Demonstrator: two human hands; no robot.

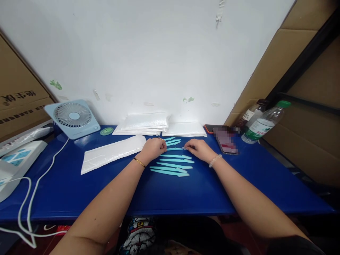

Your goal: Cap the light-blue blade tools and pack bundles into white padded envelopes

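Observation:
Between my two hands is a turquoise eyebrow razor [174, 149]. The fingers of my left hand [152, 150] are closed on its handle end. At the other end, my right hand [200, 150] pinches a small clear blade cap [184, 148]; I cannot tell whether it is on the blade or apart from it. Nearer to me, several more turquoise eyebrow razors [174, 164] lie side by side on the blue table [164, 198], blade ends to the right. A few others [174, 142] lie just beyond my hands.
A white padded envelope [111, 154] lies left of my left hand. Stacks of white envelopes [146, 122] rest against the wall. A blue fan [74, 117] and a white device [16, 163] with cables stand left. To the right are a phone [225, 141] and bottles [259, 125].

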